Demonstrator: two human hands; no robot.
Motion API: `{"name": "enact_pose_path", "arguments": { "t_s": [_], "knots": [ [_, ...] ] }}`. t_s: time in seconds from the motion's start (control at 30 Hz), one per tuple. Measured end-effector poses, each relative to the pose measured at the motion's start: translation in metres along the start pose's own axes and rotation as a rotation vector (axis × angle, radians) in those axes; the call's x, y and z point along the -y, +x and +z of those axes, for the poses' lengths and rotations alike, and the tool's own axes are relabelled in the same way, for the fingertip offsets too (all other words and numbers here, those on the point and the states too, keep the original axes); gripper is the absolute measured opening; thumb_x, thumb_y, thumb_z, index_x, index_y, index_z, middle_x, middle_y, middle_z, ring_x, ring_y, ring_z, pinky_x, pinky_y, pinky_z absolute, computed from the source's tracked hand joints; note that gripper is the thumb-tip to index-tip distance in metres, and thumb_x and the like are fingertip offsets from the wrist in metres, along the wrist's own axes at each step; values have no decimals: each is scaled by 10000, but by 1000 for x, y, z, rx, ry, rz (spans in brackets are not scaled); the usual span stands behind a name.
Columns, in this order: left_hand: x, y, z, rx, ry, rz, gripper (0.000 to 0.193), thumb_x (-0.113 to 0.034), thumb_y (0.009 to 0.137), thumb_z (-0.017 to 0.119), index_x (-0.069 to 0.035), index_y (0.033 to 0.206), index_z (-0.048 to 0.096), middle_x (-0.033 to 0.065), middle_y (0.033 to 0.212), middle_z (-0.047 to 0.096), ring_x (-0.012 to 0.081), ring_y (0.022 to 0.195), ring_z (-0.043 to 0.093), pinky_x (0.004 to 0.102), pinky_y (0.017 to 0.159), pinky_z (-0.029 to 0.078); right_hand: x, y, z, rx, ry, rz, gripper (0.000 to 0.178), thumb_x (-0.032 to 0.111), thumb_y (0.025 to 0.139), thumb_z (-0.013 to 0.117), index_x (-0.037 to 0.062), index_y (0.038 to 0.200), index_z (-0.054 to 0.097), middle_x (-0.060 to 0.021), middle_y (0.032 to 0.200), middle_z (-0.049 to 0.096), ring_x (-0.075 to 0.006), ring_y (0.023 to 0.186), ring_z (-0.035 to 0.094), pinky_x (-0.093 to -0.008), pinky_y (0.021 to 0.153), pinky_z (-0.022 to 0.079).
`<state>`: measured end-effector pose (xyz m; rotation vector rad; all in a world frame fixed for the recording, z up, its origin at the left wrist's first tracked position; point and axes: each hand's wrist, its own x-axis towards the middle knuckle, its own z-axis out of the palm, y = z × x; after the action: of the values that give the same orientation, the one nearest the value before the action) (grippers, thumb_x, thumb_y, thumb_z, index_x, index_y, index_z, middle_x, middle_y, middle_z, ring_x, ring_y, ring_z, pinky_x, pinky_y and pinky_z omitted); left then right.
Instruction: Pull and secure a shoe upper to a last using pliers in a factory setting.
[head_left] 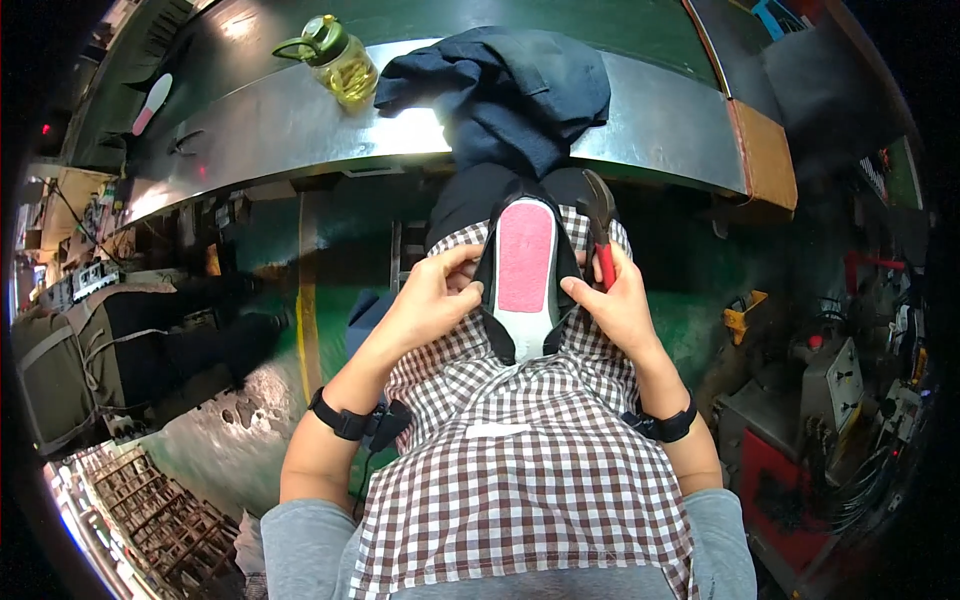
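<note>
A black shoe upper (498,336) lies sole up in my lap, its loose edges standing around a whitish sole-shaped form. On that form is a pink insole panel (526,258). My left hand (440,293) pinches the upper's left edge between thumb and fingers. Red-handled pincers (606,262) with a dark curved head are gripped in my right hand (618,305), the head pointing away from me. The thumb of that hand rests by the upper's right edge; its fingertips are partly hidden. Beneath the shoe is my brown-and-white checked apron (520,480).
Ahead runs a metal-edged bench (660,120) with a green top. On it are a bottle with a green lid (340,62), a dark blue garment (500,85) and a pink-and-white insole (152,104). Another person (110,350) is at the left; a grey control box (832,385) stands right.
</note>
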<state>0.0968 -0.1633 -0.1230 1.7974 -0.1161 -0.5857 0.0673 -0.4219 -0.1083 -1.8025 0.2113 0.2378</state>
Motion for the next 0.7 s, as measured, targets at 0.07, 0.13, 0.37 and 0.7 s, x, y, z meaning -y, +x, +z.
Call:
{"name": "enact_pose_path", "arguments": {
  "t_s": [0.07,0.13,0.37,0.7],
  "knots": [
    [-4,-5,7,-19,94,33,512,-151,861,713,58,1294,537,96,917,644,148,750,636,298,716,524,0,-7,9,-19,-19,-10,390,138,771,816,-9,1063,603,-24,840,594,-104,771,555,-274,703,470],
    [-27,-18,19,-28,394,-48,584,-208,840,775,43,1304,524,119,917,628,170,748,609,295,692,497,-2,-17,14,-48,-154,-67,461,178,749,850,2,1077,579,-13,840,582,-120,763,531,-308,688,470],
    [5,-26,25,-17,161,8,672,-85,770,755,42,1366,472,99,967,583,142,786,555,274,691,493,-3,-22,2,43,-228,29,422,96,740,776,-4,1116,610,-35,755,555,-119,688,517,-280,648,441],
    [0,-47,23,-6,200,109,686,-34,769,692,23,1397,421,130,1162,526,204,1029,562,308,855,510,-2,-33,-3,82,-111,-28,444,57,755,791,6,1160,618,-17,910,642,-94,742,544,-245,689,474]
  ]
}}
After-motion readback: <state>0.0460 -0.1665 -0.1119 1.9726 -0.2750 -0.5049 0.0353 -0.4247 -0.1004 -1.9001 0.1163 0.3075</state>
